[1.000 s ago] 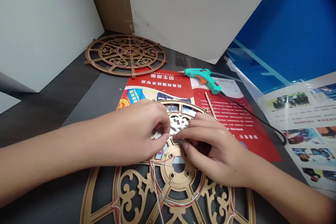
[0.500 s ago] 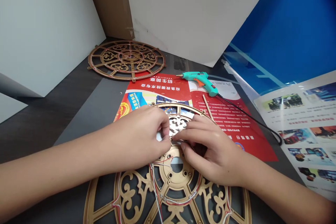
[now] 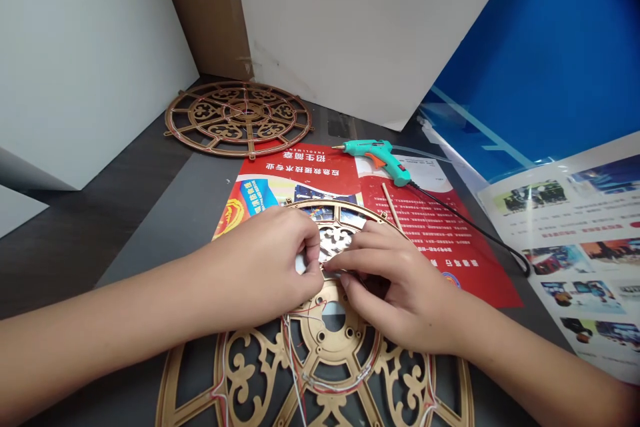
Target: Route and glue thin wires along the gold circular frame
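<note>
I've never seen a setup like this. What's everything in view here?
gold fretwork wheel: one, gold, in front, partly over the leaflet
thin wires: several, red and white, along the gold wheel
bronze fretwork wheel: one, bronze, flat at the back
hot glue gun: one, teal with orange trigger, at the leaflet's far edge
power cord: one, black, trailing right from the gun
wooden stick: one, pale, on the leaflet
red leaflet: one, red and white, centre
photo sheet: one, white with photos, right
cardboard: one, brown, back
white boards: two, white, back and left
blue panel: one, blue, back right
table: one, dark grey, underneath
left hand: bare, fingers on the gold wheel
right hand: bare, fingers on the gold wheel
</note>
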`<action>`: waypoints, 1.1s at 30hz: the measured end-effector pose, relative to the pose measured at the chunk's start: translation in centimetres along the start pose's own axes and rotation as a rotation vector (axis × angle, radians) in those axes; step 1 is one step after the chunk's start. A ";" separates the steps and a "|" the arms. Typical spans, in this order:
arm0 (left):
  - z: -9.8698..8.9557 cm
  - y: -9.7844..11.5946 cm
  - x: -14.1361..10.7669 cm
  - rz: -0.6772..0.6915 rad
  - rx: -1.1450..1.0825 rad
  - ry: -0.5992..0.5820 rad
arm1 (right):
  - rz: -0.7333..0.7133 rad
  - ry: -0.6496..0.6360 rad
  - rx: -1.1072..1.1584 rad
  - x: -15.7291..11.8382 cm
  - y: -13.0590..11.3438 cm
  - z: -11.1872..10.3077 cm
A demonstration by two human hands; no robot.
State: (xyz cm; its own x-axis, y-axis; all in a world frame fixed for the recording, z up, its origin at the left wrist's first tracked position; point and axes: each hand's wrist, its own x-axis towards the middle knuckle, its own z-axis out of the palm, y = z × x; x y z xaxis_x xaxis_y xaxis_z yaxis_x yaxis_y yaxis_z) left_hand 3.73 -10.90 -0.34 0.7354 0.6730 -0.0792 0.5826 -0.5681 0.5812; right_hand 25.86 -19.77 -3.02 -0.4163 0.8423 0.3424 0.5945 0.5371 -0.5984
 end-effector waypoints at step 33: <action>-2.3 -1.8 0.7 0.163 -0.063 -0.142 | 0.055 -0.040 0.047 -0.1 0.2 -0.1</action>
State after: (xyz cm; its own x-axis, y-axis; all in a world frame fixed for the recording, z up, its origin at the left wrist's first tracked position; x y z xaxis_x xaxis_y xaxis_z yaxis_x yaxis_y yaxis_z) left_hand 2.44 -8.32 0.39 0.8621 0.4986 -0.0905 0.4323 -0.6303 0.6448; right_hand 26.09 -19.71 -3.14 -0.4118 0.8672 0.2799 0.5842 0.4870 -0.6493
